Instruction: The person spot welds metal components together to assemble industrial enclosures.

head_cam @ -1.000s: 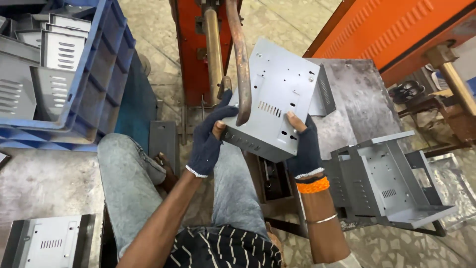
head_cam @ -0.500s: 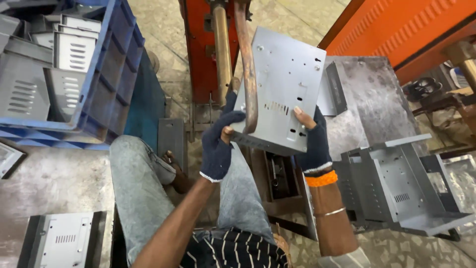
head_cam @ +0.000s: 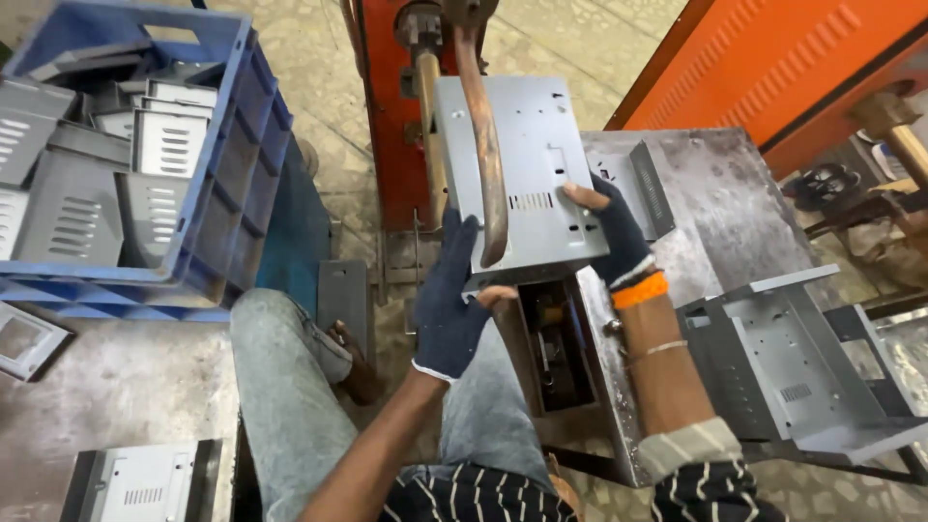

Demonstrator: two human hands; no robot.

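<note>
Up at the red welder, both gloved hands, left hand [head_cam: 449, 307] and right hand [head_cam: 614, 237], are clamped on the grey metal panel [head_cam: 527, 164] between the copper arms [head_cam: 486, 145], so honestly a slipping grip could tilt it or pinch fingertips.

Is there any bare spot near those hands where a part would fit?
The grey metal table is bare between the held panel and the orange cabinet. Bare floor lies below the blue crate. The crate is packed with panels, and the right side holds a grey bracket.
</note>
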